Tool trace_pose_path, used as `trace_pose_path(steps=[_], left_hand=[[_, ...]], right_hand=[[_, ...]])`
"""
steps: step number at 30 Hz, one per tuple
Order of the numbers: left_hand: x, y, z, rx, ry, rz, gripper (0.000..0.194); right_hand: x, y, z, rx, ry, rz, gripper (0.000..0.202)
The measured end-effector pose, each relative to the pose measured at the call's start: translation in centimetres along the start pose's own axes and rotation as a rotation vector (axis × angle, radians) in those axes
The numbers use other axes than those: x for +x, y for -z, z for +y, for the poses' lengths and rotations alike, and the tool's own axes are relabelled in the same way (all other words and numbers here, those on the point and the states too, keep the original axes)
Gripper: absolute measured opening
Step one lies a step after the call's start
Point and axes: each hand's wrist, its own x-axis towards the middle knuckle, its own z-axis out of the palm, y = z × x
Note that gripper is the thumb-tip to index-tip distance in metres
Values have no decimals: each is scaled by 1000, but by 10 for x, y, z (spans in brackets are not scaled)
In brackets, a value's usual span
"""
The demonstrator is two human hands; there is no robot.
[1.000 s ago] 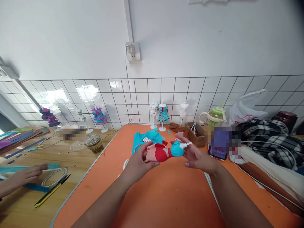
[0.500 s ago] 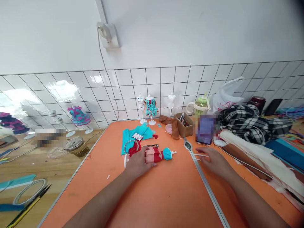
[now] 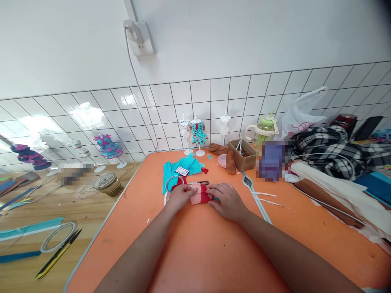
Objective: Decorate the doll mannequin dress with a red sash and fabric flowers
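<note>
A small dress-form mannequin in a pink and red tiered skirt lies on its side on the orange table. My left hand is closed at the skirt's left end, fingertips pinching the fabric. Over the mannequin's turquoise top, my right hand is closed round the upper body and hides most of it. Just behind the skirt lies a small dark tool. A roll of white tape rests on turquoise cloth and red fabric, with a small white card nearby.
Dressed mannequin stands line the tiled wall. A cardboard box of tools, a green-lidded jug and a phone are behind right. White strips and a zipper-like grey band lie right of my hand.
My right hand has moved left from the white strips to the mannequin, leaving the strips on the table. My left hand now pinches the skirt's end. The view has shifted slightly.
</note>
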Motion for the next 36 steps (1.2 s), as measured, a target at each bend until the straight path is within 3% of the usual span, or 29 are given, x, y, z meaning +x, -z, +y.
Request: trace_pose_path(steps=[6,12,18,22,25,30,33,36], left_hand=[[-5,1,-3,17,34,65,38],[-9,-9,-5,205,-77,169,39],[-9,-17,-9,159,-104,196,25],[-12,-12,-10,172,-134,196,28],[-15,-3,-13,193,-216,263,27],[-24,10,-11,159,-383,382,29],[-30,11,-6,174,-463,384,24],[-33,9,-3,220,-528,352,20]], right_hand=[[-6,-10,5,-35,24,-20,31],[-5,-10,5,-18,4,-21,40],[-6,-18,1,-88,-17,-97,48],[-5,-3,6,-58,-37,-82,56],[-11,30,32,-20,-201,-73,48],[-50,84,108,-159,-639,-297,25],[-75,96,138,-167,-761,-407,22],[-84,99,146,-105,-874,-467,30]])
